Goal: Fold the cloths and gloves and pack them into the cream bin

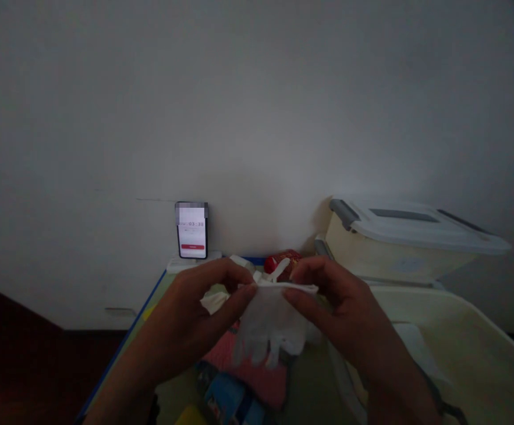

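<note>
A thin white glove (pixel 275 330) hangs between my two hands, its fingers dangling down. My left hand (pixel 210 295) pinches the left end of its upper edge between thumb and fingers. On the other side my right hand (pixel 332 295) grips the same edge with thumb and fingertips. Below and behind the glove lie a pink cloth (pixel 270 383) and a blue patterned item (pixel 228 395), both partly covered. Something red (pixel 279 262) shows just beyond my hands, too hidden to name.
A phone (pixel 192 230) with a lit timer stands on a white holder at the table's back left, against the wall. To the right sit an open cream bin (pixel 456 313) and a lidded storage box (pixel 399 254). Yellow things (pixel 190 415) show at the near edge.
</note>
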Available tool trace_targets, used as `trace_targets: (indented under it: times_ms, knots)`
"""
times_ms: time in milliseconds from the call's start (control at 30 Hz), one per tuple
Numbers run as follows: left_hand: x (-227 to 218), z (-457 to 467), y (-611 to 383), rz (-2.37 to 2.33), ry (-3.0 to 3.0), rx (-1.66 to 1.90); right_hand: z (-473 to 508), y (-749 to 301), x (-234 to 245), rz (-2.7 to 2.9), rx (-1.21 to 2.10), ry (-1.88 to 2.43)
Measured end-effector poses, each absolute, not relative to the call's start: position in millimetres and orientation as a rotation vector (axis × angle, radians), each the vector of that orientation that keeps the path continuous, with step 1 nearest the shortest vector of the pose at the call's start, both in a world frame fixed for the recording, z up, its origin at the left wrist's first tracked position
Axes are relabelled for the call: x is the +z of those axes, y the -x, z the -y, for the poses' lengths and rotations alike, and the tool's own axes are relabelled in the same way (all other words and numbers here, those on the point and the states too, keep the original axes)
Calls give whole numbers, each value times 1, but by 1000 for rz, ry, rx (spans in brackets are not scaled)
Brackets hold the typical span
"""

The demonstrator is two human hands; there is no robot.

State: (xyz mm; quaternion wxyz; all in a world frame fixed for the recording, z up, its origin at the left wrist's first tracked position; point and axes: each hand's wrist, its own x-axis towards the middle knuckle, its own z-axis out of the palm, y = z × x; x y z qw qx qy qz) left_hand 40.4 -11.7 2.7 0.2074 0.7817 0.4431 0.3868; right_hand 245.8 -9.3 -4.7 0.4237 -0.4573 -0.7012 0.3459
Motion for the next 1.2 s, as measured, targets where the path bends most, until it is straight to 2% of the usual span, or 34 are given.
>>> trace_targets:
  times_ms: [433, 667, 867, 1200]
  knots:
    - [0, 14, -44, -1213, -2204, 1008, 14, -232, -12, 1706, 756, 920]
    - [3, 14, -46, -1238, -2218, 1140, 13, -227, -6, 1757, 293, 1146]
    - [3, 12, -48, -1264, -2196, 1243, 17, -228, -7, 1836, 551, 1026]
    - [3, 18, -45, -1179, -2216, 1241, 15, -233, -6, 1842, 398, 1023]
